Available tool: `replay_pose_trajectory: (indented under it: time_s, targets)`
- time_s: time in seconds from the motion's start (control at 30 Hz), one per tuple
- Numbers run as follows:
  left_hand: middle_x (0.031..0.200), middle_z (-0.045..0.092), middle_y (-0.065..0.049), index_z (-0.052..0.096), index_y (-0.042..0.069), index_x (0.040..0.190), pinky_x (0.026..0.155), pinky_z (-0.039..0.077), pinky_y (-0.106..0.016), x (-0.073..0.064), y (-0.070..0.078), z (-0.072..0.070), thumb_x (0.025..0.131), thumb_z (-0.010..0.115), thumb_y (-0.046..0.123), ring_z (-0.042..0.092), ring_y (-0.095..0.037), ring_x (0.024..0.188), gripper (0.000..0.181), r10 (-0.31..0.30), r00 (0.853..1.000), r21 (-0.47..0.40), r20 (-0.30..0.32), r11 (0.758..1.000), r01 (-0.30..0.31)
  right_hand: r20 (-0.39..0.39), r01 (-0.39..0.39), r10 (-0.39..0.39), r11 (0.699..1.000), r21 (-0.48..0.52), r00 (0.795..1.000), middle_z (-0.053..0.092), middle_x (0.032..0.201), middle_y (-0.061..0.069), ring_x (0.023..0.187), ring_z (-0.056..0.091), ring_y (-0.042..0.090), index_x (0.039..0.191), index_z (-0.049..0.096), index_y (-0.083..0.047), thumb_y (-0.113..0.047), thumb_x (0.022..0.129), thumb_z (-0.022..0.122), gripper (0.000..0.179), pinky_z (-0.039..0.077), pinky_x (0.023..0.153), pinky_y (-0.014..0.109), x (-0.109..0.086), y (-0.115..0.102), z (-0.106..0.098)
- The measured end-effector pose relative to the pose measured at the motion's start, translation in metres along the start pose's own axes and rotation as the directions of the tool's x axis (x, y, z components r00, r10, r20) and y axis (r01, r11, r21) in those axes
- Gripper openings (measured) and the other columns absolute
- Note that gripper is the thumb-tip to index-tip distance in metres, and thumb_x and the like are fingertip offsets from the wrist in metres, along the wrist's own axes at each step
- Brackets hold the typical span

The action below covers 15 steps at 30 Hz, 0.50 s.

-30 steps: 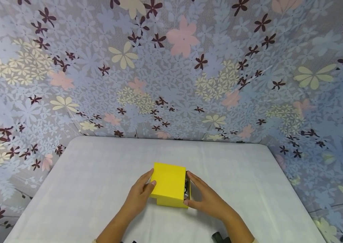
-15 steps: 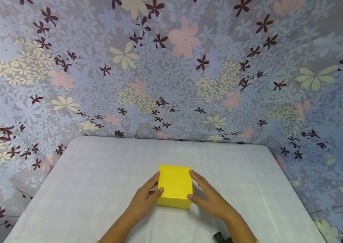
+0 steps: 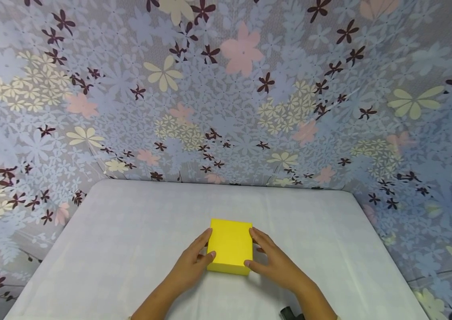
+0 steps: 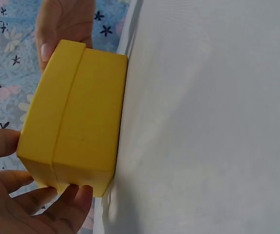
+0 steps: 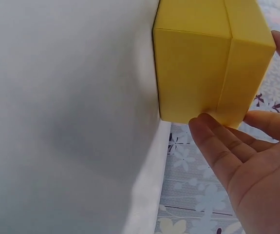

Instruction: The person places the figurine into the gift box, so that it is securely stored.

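Observation:
A yellow cardboard box (image 3: 231, 242) stands on the white-covered table, its matching lid (image 4: 52, 102) fitted over the upper part. In the left wrist view, a straight seam separates the lid from the box body (image 4: 93, 107). From the left, my left hand (image 3: 190, 264) holds the box, thumb at the near corner and fingers along the side. My right hand (image 3: 275, 262) grips the opposite side, its thumb at the near right edge of the lid. Fingertips (image 5: 203, 124) of the right hand touch the side wall across the seam. The box's contents are hidden.
The white cloth-covered table (image 3: 130, 222) extends around the box on all sides. Behind it rises a flower-patterned fabric wall (image 3: 226, 111). A small black object (image 3: 289, 313) shows beside the right wrist at the bottom edge.
The lid, earlier offset to the left with contents showing at the right, has shifted right over the box and then downward. Both hands have moved with it.

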State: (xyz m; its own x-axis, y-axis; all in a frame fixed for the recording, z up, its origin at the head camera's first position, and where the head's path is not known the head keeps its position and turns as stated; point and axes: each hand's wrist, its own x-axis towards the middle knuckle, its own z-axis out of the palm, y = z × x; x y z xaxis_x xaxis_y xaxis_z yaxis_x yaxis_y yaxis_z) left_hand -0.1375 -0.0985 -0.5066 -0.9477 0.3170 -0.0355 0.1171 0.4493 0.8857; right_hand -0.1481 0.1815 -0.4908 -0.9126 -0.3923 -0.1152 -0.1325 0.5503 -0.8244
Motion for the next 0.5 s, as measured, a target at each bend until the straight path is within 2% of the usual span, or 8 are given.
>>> replay_pose_trajectory:
  time_s: [0.17, 0.3, 0.5]
  targets:
    - [0.167, 0.031, -0.003, 0.027, 0.022, 0.162, 0.095, 0.054, -0.026, 0.0003, -0.0009, -0.0001, 0.102, 0.059, 0.04, 0.05, -0.023, 0.133, 0.071, 0.007, 1.0, 0.001, 0.001, 1.0, -0.007, 0.003, -0.025, 0.025, 0.999, -0.031, 1.0, 0.012, 0.172, 0.001, 0.147, 0.042, 0.031, 0.163, 0.018, -0.028, -0.051, 0.09, 0.072, 0.093, 0.04, 0.116, 0.054, 0.0009, 0.0019, 0.0032]
    - [0.165, 0.033, -0.004, 0.03, 0.021, 0.161, 0.091, 0.053, -0.024, 0.0009, -0.0017, 0.0002, 0.101, 0.06, 0.041, 0.051, -0.022, 0.13, 0.07, 0.003, 1.0, 0.011, -0.005, 1.0, -0.003, 0.001, -0.043, 0.043, 0.998, -0.052, 0.999, 0.013, 0.171, 0.001, 0.142, 0.048, 0.032, 0.163, 0.019, -0.03, -0.054, 0.091, 0.07, 0.091, 0.038, 0.116, 0.061, 0.0022, 0.0034, 0.0054]
    - [0.164, 0.033, -0.002, 0.029, 0.021, 0.161, 0.091, 0.053, -0.023, 0.0024, -0.0021, 0.0, 0.101, 0.059, 0.044, 0.05, -0.02, 0.131, 0.071, -0.019, 1.0, 0.006, 0.003, 1.0, 0.019, -0.01, -0.058, 0.057, 0.996, -0.063, 0.998, 0.017, 0.17, -0.002, 0.141, 0.048, 0.031, 0.162, 0.019, -0.033, -0.056, 0.091, 0.068, 0.09, 0.038, 0.115, 0.061, 0.0039, 0.0068, 0.0062]
